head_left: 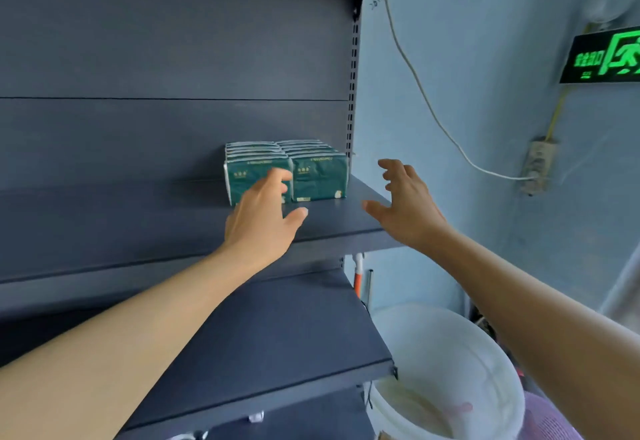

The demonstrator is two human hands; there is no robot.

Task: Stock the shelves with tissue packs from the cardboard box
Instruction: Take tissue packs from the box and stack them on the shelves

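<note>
Two rows of dark green tissue packs [317, 173] stand upright side by side at the right end of the upper grey shelf [114, 221], against the back panel. My left hand [263, 218] hovers just in front of the left row, fingers loosely spread, holding nothing. My right hand [403, 205] is to the right of the packs, past the shelf's right end, fingers spread and slightly bent, empty. The cardboard box is not in view.
A lower grey shelf [284, 346] juts out beneath the upper one. A white bucket [450, 370] sits at the lower right beside the shelving. The blue wall on the right carries a white cable [415, 83], a socket [536, 166] and a green exit sign [604, 55].
</note>
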